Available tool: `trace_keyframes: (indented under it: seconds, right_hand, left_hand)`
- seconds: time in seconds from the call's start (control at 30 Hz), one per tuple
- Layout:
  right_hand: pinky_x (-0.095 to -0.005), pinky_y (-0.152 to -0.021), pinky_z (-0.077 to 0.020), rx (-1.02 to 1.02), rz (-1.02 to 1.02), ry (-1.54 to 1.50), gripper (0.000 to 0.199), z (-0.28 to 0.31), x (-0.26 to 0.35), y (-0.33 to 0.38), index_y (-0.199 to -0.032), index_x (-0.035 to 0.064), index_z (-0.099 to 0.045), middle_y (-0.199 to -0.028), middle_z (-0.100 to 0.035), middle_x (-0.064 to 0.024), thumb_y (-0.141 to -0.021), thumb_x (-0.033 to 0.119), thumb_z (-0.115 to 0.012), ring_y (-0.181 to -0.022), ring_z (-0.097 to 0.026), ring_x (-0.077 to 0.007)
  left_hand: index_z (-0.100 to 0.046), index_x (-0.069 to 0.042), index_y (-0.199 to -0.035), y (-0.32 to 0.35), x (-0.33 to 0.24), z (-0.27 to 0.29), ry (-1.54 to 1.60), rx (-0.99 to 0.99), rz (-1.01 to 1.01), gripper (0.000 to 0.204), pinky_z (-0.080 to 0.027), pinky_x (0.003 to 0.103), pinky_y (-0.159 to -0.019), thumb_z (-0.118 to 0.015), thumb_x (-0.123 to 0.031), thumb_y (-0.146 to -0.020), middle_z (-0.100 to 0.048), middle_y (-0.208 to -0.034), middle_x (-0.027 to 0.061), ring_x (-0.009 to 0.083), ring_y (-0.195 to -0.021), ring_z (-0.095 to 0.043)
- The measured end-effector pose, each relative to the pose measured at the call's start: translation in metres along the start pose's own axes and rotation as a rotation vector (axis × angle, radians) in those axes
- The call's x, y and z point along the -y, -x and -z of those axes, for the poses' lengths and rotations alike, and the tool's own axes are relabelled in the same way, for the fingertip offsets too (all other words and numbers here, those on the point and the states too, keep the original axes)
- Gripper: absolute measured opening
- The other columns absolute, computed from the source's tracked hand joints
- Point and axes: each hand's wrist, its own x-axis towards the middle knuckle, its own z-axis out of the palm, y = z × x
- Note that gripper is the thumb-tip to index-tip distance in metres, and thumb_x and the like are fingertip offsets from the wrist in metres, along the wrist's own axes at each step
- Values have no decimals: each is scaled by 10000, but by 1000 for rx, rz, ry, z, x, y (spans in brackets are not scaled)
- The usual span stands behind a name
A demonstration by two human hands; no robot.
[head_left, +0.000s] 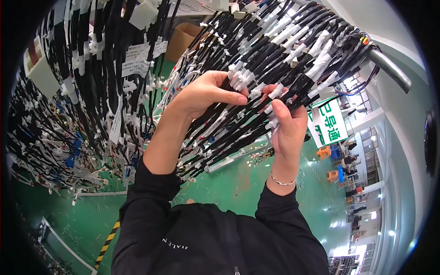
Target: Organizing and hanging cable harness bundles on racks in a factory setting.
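A thick row of black wiring harnesses (238, 126) with white tape wraps hangs in front of me. My left hand (208, 94) is closed around some strands, its thumb lying across the front and its other fingers partly hidden behind. Just above that thumb sits a cluster of white plastic clips (240, 79). To the right, my right hand (289, 123) curls round several strands, thumb raised and fingertips partly behind the cables. A single white clip (276, 91) shows at its fingertips; whether they grip it I cannot tell.
A metal bar (389, 68) carries the harnesses at upper right. More harnesses (85, 41) with a white label (137, 59) hang at left. Behind stands a cardboard box (182, 41). At right are a green-edged sign (329, 121) and orange stools (323, 152). Striped tape (107, 245) marks the floor.
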Motion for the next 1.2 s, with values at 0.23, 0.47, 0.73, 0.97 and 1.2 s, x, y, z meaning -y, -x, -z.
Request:
trace_keyframes:
  seconds: [0.23,0.47,0.73,0.97,1.2]
  right_hand:
    - [-290,-773,-517,-24,-20,2,277,5,-1,0,-1123,-38,-621,-1077,-671,-137,-852,14,-650,-879,-637,-156]
    - [-292,-794,-505,-106,-17,73,293,1,-5,2,-1108,-46,-623,-1009,-668,-107,-856,103,-643,-888,-631,-162]
    - [-295,-804,-504,-78,16,59,274,1,-3,2,-1099,-41,-628,-1038,-672,-111,-859,90,-644,-896,-633,-163]
    - [-314,-870,-486,-19,-12,10,277,3,0,2,-1136,-41,-624,-1108,-669,-143,-870,39,-636,-934,-636,-169]
    - [-293,-805,-497,-53,-19,-9,330,-1,-2,4,-1167,-59,-602,-1070,-676,-126,-859,45,-659,-830,-633,-147]
  left_hand:
    - [-651,69,-1047,5,-1,0,174,30,-52,256,-504,229,-737,-610,-157,-936,-699,-899,99,123,-786,-645]
    - [-619,74,-1066,8,-7,3,166,74,-28,254,-526,264,-718,-598,-145,-940,-705,-930,178,164,-736,-660]
    - [-619,68,-1019,11,-10,1,103,34,-81,237,-511,262,-698,-619,-151,-928,-705,-915,179,170,-721,-655]
    - [-625,41,-984,9,-2,-6,49,4,-136,187,-486,263,-669,-700,-59,-843,-680,-871,104,127,-705,-613]
    - [-605,13,-1016,5,-2,-17,-90,-29,-33,388,-457,228,-673,-829,-77,-712,-634,-848,11,84,-727,-577]
